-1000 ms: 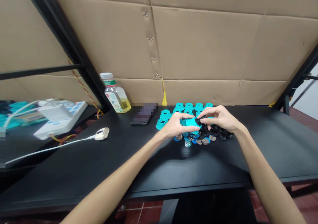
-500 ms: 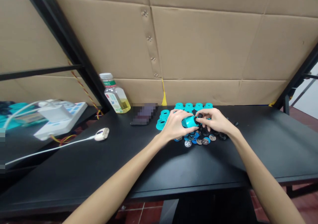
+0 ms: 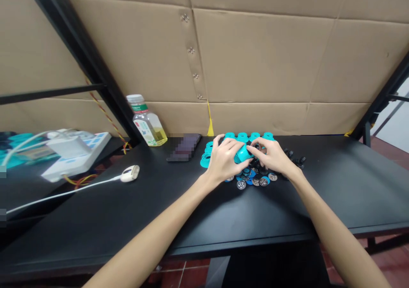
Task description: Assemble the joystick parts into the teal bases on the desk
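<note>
A turquoise plastic cup-like fitting (image 3: 243, 153) is gripped in my left hand (image 3: 224, 158), with the fingers over its top and the thumb below. My right hand (image 3: 270, 155) is closed at the fitting's right end, its thumb and index finger pinched together there. A bit of a small black part (image 3: 257, 146) shows between those fingers; the rest of it is hidden. Under the hands lies a pile of silver perforated discs (image 3: 241, 185), blue rings (image 3: 251, 174) and black pieces. Behind them stand rows of turquoise flanged fittings (image 3: 254, 136).
Small black parts (image 3: 298, 161) lie right of my right hand. To the left are a phone (image 3: 184, 147), a bottle of yellow liquid (image 3: 148, 124), a white cable with a plug (image 3: 130, 174) and a power strip (image 3: 76, 156). A cardboard wall (image 3: 255, 58) rises behind the table (image 3: 243, 220).
The turquoise fitting has tilted in my left hand. My right hand has shifted slightly left against its end, and less of the black part shows now.
</note>
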Available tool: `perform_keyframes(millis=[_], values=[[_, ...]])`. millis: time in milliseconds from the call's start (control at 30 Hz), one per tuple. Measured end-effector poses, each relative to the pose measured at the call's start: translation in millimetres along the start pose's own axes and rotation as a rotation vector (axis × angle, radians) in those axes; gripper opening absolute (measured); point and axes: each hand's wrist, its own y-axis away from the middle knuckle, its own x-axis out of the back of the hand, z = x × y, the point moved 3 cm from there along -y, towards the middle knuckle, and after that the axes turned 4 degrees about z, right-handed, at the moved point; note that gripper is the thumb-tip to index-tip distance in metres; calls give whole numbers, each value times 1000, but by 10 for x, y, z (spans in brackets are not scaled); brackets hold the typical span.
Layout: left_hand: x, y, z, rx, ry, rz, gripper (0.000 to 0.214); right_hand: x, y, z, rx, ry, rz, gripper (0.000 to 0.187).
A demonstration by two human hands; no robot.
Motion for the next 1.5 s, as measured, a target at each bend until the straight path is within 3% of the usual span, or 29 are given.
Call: perform_keyframes(millis=[100, 300, 467, 633, 833, 1133, 1367, 1500], values=[[-10, 0, -10, 12, 8, -11, 30, -23, -9, 2, 27, 23, 4, 12], [-66, 11, -101, 188, 124, -47, 37, 6, -12, -14, 99, 23, 48, 11], [-10, -6, -75, 84, 69, 8, 35, 16, 1, 12, 37, -141, -36, 4], [20, -7, -55, 0, 11, 60, 34, -15, -11, 56, -68, -284, -35, 17], [-6, 0, -30, 64, 105, -9, 37, 55, -20, 27, -104, -333, -14, 21], [-10, -12, -48, 78, 214, -118, 41, 97, -12, -37, -112, -458, -98, 17], [8, -11, -17, -31, 70, -64, 35, 45, 0, 32, -91, -117, -26, 23], [18, -25, 0, -19, 53, -72, 32, 45, 3, 8, -33, -76, -18, 19]])
